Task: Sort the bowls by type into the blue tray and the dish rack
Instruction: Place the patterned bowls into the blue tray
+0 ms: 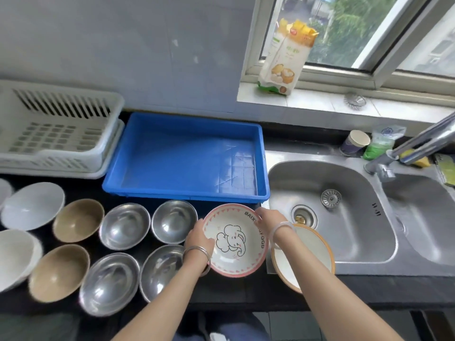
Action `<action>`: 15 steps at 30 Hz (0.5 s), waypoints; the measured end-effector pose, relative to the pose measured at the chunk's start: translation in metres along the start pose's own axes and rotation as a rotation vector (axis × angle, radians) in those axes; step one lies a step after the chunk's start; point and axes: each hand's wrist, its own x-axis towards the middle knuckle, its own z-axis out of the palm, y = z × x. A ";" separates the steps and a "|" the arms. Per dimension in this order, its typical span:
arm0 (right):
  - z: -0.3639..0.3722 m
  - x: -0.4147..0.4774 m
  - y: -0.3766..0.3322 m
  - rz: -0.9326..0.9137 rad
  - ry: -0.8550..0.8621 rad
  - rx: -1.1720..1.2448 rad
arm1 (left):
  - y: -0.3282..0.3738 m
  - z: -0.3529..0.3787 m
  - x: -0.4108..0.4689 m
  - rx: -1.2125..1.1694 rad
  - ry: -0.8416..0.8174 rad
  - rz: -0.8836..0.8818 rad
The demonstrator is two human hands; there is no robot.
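Observation:
A pink-rimmed ceramic bowl with an elephant drawing (234, 239) is held over the counter's front edge. My left hand (199, 238) grips its left rim and my right hand (269, 221) grips its right rim. An orange-rimmed white bowl (307, 252) sits just right of it, partly under my right wrist. Several steel bowls (124, 226), two tan bowls (78, 220) and white bowls (32, 205) stand in rows on the left. The blue tray (187, 193) lies behind them with nothing in it. The white dish rack (56, 134) at the far left holds nothing.
A double steel sink (344, 254) with a faucet (418, 146) fills the right side. A paper cup (354, 142), a green bag and sponges stand behind it. A food packet (285, 57) leans on the window sill.

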 end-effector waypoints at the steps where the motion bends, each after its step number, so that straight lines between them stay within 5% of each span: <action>1: -0.001 0.003 -0.001 -0.003 -0.012 -0.021 | -0.001 0.000 0.001 0.000 0.010 -0.005; 15: -0.018 0.004 0.003 -0.135 0.061 0.069 | -0.002 -0.024 0.005 -0.270 0.172 -0.063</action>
